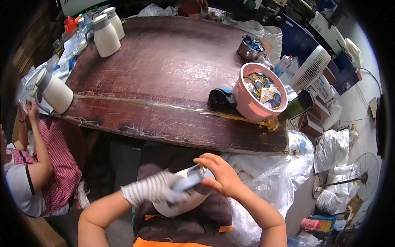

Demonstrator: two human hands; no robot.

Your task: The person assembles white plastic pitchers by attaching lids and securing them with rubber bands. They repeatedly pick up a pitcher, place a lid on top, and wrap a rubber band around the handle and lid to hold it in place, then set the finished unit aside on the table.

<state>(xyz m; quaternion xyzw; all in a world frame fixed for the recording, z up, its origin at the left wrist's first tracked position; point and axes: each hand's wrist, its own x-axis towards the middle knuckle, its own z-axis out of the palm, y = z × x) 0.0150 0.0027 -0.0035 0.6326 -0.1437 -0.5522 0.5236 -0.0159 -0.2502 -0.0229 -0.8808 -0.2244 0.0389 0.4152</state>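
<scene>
A cream-white thermal jug [181, 204] with a grey collar lies tilted across my lap, its top toward the right. My left hand [158, 189], in a striped knit glove, is closed around a grey-blue handle-like part [188, 182] at the jug's side; motion smears both. Whether that part is fixed to the jug I cannot tell. Bare, my right hand [222, 176] grips the jug's top end, thumb on the near side and fingers curved over the far side. The jug's spout and lid are mostly hidden by this hand.
Beyond my lap stands a dark red table [164, 70]. On it are a pink tub [242, 99] of small parts, a metal bowl [248, 52] and several white jugs [106, 39]. At left sits a co-worker in a checked apron [61, 148]. Plastic bags [267, 185] lie at right.
</scene>
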